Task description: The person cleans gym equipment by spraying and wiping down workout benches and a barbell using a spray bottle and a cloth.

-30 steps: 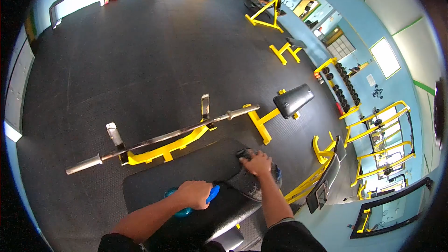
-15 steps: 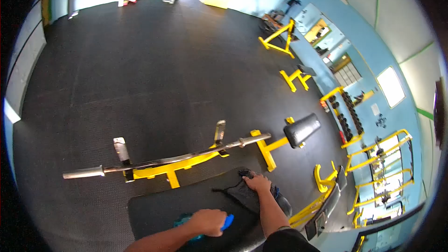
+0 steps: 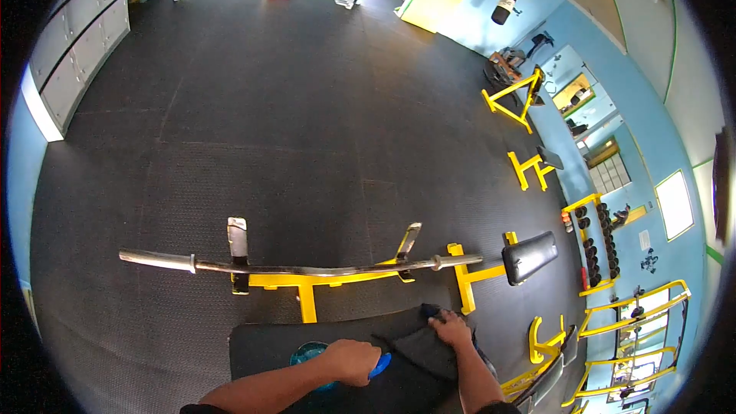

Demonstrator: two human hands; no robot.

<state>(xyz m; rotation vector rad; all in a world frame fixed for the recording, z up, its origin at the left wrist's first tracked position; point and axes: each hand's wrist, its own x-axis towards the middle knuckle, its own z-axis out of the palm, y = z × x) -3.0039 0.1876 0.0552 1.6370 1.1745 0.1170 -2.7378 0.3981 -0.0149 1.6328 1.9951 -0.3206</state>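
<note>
My left hand [image 3: 354, 362] is closed round a blue piece [image 3: 380, 366] that sticks out past its fingers. Under that wrist shows a see-through turquoise, rounded thing [image 3: 309, 352], perhaps part of the same bottle-like object; the hand hides the join. Over to the right, my right hand [image 3: 451, 330] grips the upper edge of a black cloth item [image 3: 418, 351], with a thin strap or corner trailing left. Both lie on a black padded bench [image 3: 257, 349]. Whether the cloth is a bag or a garment, I cannot tell.
Just beyond the bench, a bare barbell [image 3: 345, 269] rests on a yellow rack [image 3: 307, 299]. Yellow benches with black pads [image 3: 530, 258], a dumbbell rack [image 3: 594, 245] and yellow frames [image 3: 636, 307] stand at right. Grey lockers [image 3: 84, 54] line the left; black rubber matting [image 3: 253, 123] covers the floor.
My view has turned, so the room and barbell sit differently in the picture. Both hands keep their holds; the right hand lies slightly lower and farther right in view, still on the black cloth.
</note>
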